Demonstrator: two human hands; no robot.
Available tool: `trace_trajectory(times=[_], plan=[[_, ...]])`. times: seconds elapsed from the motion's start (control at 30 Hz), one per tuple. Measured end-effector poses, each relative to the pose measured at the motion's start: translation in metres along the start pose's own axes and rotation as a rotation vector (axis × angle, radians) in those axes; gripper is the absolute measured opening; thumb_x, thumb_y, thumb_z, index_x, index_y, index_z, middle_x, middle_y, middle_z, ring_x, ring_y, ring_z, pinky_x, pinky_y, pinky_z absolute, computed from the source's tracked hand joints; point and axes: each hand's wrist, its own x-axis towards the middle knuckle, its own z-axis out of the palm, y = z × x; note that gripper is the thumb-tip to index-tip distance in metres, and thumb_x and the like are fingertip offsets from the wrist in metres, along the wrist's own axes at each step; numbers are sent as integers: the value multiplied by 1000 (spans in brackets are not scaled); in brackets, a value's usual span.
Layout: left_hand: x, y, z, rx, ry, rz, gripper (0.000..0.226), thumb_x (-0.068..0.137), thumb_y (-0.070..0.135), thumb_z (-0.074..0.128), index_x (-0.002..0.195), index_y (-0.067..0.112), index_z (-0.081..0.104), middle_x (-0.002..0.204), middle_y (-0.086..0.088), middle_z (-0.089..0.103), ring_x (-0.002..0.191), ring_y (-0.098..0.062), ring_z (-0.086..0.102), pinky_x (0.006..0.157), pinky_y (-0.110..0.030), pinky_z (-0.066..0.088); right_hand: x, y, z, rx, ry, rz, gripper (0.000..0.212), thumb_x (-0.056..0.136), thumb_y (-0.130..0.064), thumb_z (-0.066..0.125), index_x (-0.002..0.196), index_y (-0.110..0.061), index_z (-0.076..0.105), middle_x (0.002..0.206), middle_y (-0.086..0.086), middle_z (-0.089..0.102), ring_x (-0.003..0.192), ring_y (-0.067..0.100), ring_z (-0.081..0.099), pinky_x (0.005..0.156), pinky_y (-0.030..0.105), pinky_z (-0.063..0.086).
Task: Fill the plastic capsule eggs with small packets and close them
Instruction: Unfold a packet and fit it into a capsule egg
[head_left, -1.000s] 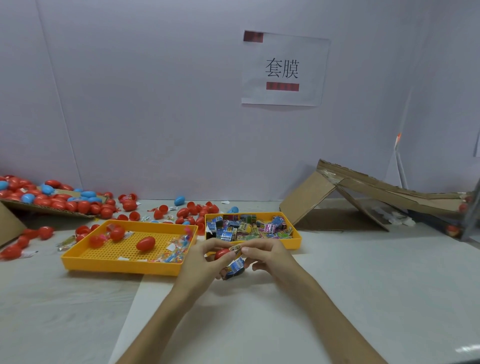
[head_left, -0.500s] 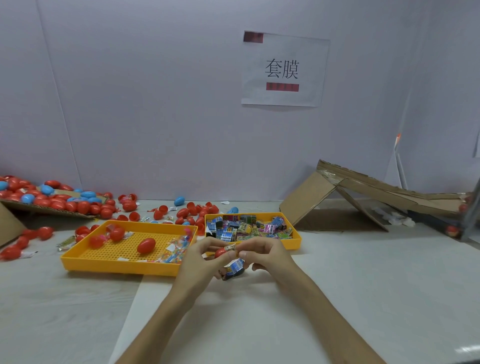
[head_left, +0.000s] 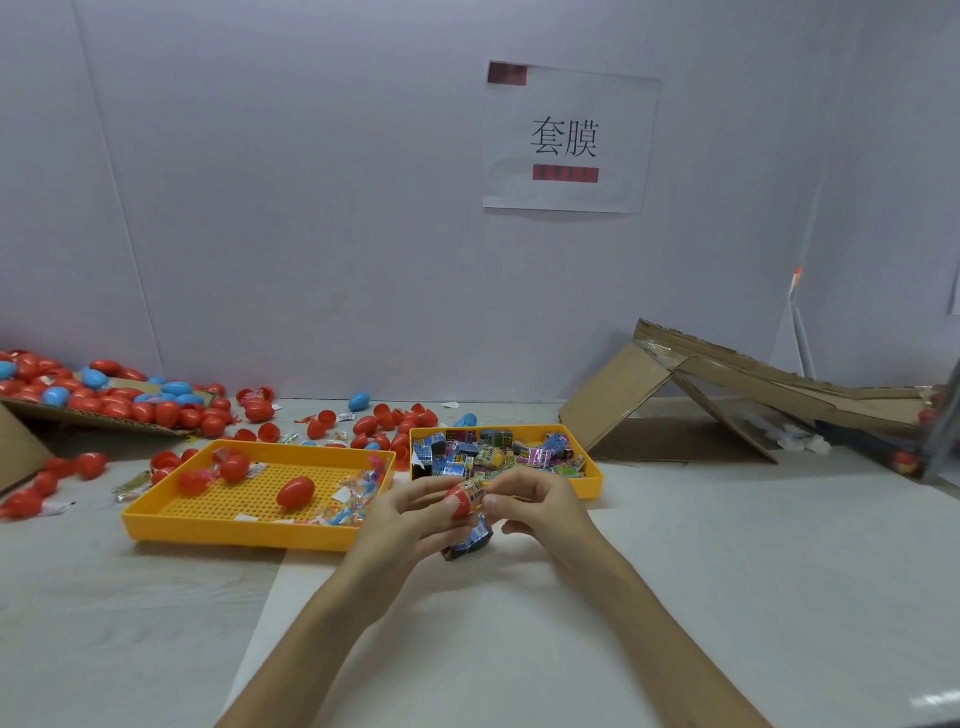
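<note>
My left hand (head_left: 410, 519) holds a red egg half (head_left: 457, 499) by its fingertips, just in front of the right yellow tray. My right hand (head_left: 535, 501) pinches a small printed packet (head_left: 474, 491) that sits in the mouth of that egg half. Below both hands hangs a dark blue packet (head_left: 467, 543); which hand holds it is hidden. The right yellow tray (head_left: 592, 480) holds several colourful packets (head_left: 498, 449). A closed red egg (head_left: 295, 491) lies in the left yellow tray (head_left: 228, 530).
Loose red and blue eggs (head_left: 171, 410) are heaped on cardboard at the back left and scattered behind the trays. A folded cardboard ramp (head_left: 727, 384) stands at the right. A white sheet (head_left: 519, 649) covers the table under my arms. The wall stands close behind.
Both hands have lifted slightly. The packet has gone further into the red egg half, which shows more between my fingers.
</note>
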Motion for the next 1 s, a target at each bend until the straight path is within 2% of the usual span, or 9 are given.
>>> trace_trajectory(times=[0.17,0.3,0.5,0.6,0.8,1.0], plan=[[1,-1,-2,-52,-20,-4,43,79,15,77,120,8,67,108,-12,76,101,-31,74,74,-27,61,0,-1,0,-6,7,-1,10,84,-10,79,82,-19,75,85,1,75,76,15,71,67,26,55],[1,-1,-2,-31,-2,-7,43,76,19,79,117,12,69,108,-10,77,99,-29,75,73,-27,61,-1,-2,0,-32,-10,4,12,85,-12,78,82,-22,74,82,0,75,75,15,71,65,25,54],[0,-1,-3,171,59,8,33,80,35,77,111,26,74,100,2,78,94,-18,75,70,-25,57,-1,-1,2,-50,-12,13,14,85,-12,79,81,-23,73,80,-2,75,76,15,72,65,24,54],[-1,-1,-1,155,76,24,39,73,35,77,109,21,74,100,1,78,94,-15,75,70,-22,57,0,0,2,-61,-10,4,13,84,-10,79,85,-21,72,82,-3,76,76,14,73,67,25,55],[0,-2,1,144,107,57,39,72,31,78,108,15,74,101,-4,78,95,-20,75,74,-25,60,-1,0,2,-25,-44,2,13,85,-8,78,94,-13,69,89,7,78,76,22,74,69,28,56],[1,-4,0,169,131,76,38,71,33,78,103,15,75,95,-3,78,88,-19,76,69,-23,59,-1,-1,3,-25,-62,2,14,85,-10,79,93,-17,70,90,8,78,76,22,75,68,26,55]])
